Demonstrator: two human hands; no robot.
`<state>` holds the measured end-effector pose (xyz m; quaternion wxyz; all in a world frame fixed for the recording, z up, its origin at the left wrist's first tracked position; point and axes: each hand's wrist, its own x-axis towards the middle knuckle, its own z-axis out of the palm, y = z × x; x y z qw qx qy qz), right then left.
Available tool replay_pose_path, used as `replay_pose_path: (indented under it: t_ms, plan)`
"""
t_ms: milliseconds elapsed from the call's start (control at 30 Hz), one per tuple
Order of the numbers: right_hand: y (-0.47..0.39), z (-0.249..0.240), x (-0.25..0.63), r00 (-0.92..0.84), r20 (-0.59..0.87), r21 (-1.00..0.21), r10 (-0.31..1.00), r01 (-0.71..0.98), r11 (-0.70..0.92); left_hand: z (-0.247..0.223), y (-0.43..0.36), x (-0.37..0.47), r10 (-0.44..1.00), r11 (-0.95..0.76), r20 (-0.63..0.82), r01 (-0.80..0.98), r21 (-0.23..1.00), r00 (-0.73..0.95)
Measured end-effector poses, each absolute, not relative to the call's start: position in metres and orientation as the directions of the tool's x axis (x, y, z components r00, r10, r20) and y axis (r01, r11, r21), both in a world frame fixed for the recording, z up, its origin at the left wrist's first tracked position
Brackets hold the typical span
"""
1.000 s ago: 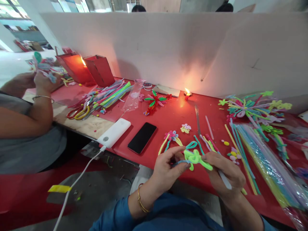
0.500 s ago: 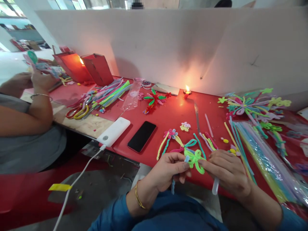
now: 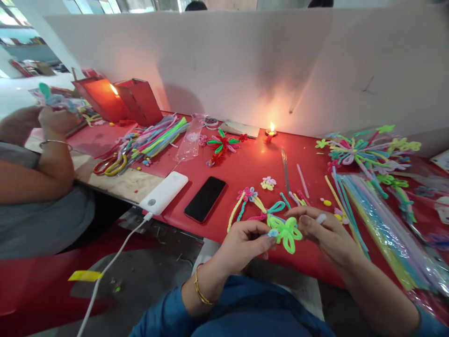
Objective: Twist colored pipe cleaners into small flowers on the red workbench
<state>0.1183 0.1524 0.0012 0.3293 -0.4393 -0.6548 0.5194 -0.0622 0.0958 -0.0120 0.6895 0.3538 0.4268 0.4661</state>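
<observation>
My left hand (image 3: 242, 245) pinches a bright green pipe-cleaner flower (image 3: 288, 234) at its left side, where a pale blue piece (image 3: 273, 232) shows by the thumb. Close to the flower's right edge is my right hand (image 3: 321, 234), fingers curled. A whitish translucent stick, like a glue stick (image 3: 321, 218), pokes up from between those fingers; the rest of it is hidden. Just behind the hands lies a pipe-cleaner piece with a teal loop (image 3: 277, 207), partly covered by them.
A lit candle (image 3: 270, 133) stands near the white partition (image 3: 224, 70). A phone (image 3: 205, 199) and a cabled power bank (image 3: 164, 193) lie left. Bagged pipe cleaners (image 3: 382, 229) and a flower bunch (image 3: 354, 152) are at right. Far left, another person's hands (image 3: 58, 121) work beside scissors (image 3: 110, 166).
My right hand has drawn back from the flower and turned, so the stick that hung below the palm now points up between the fingers. The flower faces me more openly in my left hand.
</observation>
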Motion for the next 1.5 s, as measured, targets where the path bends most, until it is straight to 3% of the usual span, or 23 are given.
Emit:
replay_pose_path:
  t_ms: [200, 300, 500, 633, 867, 1000, 1167, 1233, 1400, 1500]
  plan:
    - [0.154, 0.006, 0.115, -0.48, -0.133, -0.937, 0.867, 0.346, 0.048, -0.016, 0.097, -0.062, 0.95, 0.302, -0.256, -0.311, 0.901, 0.181]
    - [0.152, -0.001, 0.113, -0.415, -0.132, -0.945, 0.9, 0.327, 0.012, -0.018, 0.098, -0.063, 0.963, 0.27, -0.245, -0.347, 0.898, 0.116]
    - [0.15, -0.016, 0.091, 0.007, -0.094, -0.989, 0.996, -0.118, -0.092, -0.021, 0.099, -0.053, 0.944, 0.286, -0.33, -0.489, 0.824, -0.003]
    - [0.143, -0.022, 0.072, 0.002, -0.14, -0.962, 0.99, -0.238, -0.135, -0.023, 0.099, -0.045, 0.937, 0.301, -0.349, -0.538, 0.788, 0.014]
    - [0.134, -0.025, 0.077, -0.145, -0.158, -0.983, 0.977, -0.074, -0.17, -0.022, 0.102, -0.05, 0.94, 0.281, -0.34, -0.501, 0.819, -0.028]
    - [0.14, -0.019, 0.09, -0.242, -0.167, -0.98, 0.956, -0.069, -0.189, -0.023, 0.101, -0.053, 0.947, 0.297, -0.32, -0.43, 0.853, 0.021]
    - [0.147, -0.007, 0.096, -0.357, -0.153, -0.985, 0.922, 0.128, -0.114, -0.022, 0.1, -0.054, 0.957, 0.285, -0.281, -0.367, 0.885, 0.067]
    - [0.147, -0.007, 0.095, -0.348, -0.159, -0.984, 0.924, 0.132, -0.12, -0.02, 0.1, -0.054, 0.952, 0.299, -0.302, -0.386, 0.873, 0.053]
    - [0.144, -0.019, 0.086, -0.076, -0.196, -0.965, 0.978, -0.162, -0.206, -0.021, 0.1, -0.051, 0.931, 0.337, -0.363, -0.465, 0.819, 0.035]
    - [0.14, -0.023, 0.078, -0.027, -0.197, -0.949, 0.98, -0.244, -0.197, -0.024, 0.099, -0.047, 0.923, 0.376, -0.367, -0.476, 0.795, 0.116]
